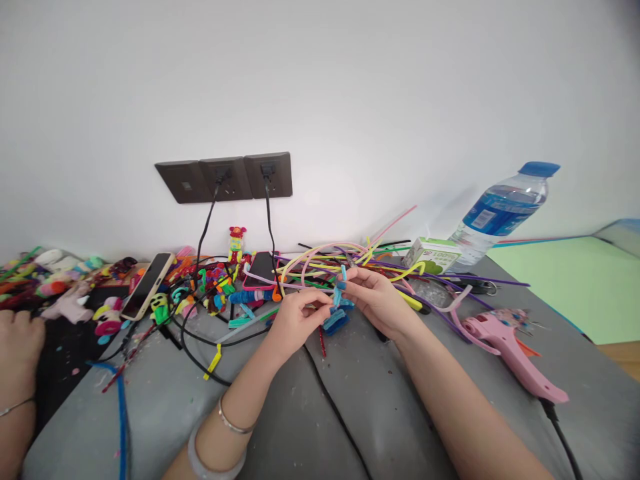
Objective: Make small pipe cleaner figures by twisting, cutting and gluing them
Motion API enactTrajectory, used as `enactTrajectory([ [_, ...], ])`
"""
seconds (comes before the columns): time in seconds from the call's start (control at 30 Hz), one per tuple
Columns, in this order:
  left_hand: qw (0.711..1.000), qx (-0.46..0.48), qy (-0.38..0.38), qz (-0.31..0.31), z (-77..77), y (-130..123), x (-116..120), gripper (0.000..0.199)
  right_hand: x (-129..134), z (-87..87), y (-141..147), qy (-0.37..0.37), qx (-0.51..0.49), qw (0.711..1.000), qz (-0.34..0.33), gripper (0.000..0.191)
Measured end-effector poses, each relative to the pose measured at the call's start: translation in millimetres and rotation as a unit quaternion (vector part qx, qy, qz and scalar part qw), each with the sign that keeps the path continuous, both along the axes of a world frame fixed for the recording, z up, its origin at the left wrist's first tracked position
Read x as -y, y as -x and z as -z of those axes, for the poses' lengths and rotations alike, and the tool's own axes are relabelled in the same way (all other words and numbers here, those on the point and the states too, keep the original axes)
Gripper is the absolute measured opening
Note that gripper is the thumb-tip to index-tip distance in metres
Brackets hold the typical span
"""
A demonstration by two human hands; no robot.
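My right hand (379, 301) pinches a short light-blue pipe cleaner piece (338, 295), held upright above the grey table. Thumb and forefinger of my left hand (301, 319) are pressed together at the lower part of the same piece. Just below and behind the fingers lies a darker blue fuzzy pipe cleaner bundle (336, 321), partly hidden. Behind both hands spreads a heap of loose pipe cleaners (313, 265) in pink, yellow, purple and black. A blue pipe cleaner coil (250, 296) lies left of my left hand.
A pink glue gun (515, 360), a juice carton (433, 255) and a water bottle (500, 213) stand or lie right. Left are a phone (149, 285), small fuzzy figures (107, 315) and another person's hand (17, 353). A black cable (330, 400) crosses the grey table (190, 427).
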State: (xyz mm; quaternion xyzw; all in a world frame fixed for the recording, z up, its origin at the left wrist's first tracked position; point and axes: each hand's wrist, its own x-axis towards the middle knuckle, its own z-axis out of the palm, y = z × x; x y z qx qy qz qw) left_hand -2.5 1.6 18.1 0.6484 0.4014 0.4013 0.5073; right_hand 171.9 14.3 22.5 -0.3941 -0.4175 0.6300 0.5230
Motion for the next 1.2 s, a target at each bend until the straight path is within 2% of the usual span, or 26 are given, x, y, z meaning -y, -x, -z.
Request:
enactTrajectory([
  [0.1, 0.996, 0.058, 0.062, 0.009, -5.6, -1.6, 1.4, 0.016, 0.7, -3.0, 0.1, 0.024, -0.047, 0.999, -0.012, 0.033],
  [0.23, 0.982, 0.114, 0.143, 0.039, -5.3, -2.2, 1.3, 0.032, 0.8, -4.1, -1.0, 0.002, -0.036, 0.999, -0.007, 0.03],
  [0.37, 0.951, 0.183, 0.237, 0.073, -3.4, -0.3, 0.8, 0.044, 2.1, -4.8, -3.4, -0.01, -0.03, 0.996, -0.085, 0.027],
  [0.5, 0.929, 0.22, 0.289, 0.073, -3.6, -0.1, 1.6, 0.036, 4.7, -5.0, -4.3, -0.005, -0.04, 0.985, -0.167, 0.023],
  [0.63, 0.908, 0.242, 0.329, 0.098, -3.2, -2.3, 2.9, 0.037, 7.1, -4.1, -3.1, -0.003, -0.059, 0.978, -0.198, 0.022],
  [0.73, 0.903, 0.253, 0.332, 0.102, -3.2, -3.2, 3.4, 0.038, 8.3, -4.7, -1.3, -0.01, -0.06, 0.978, -0.2, 0.022],
  [0.9, 0.9, 0.264, 0.333, 0.093, -4.4, -2.2, 2.9, 0.039, 8.7, -8.0, 0.9, -0.02, -0.07, 0.983, -0.167, 0.024],
  [1.2, 0.908, 0.244, 0.338, 0.046, -2.6, -2.2, 0.3, 0.038, 6.3, -6.9, 0.7, -0.028, -0.007, 0.992, -0.12, 0.028],
])
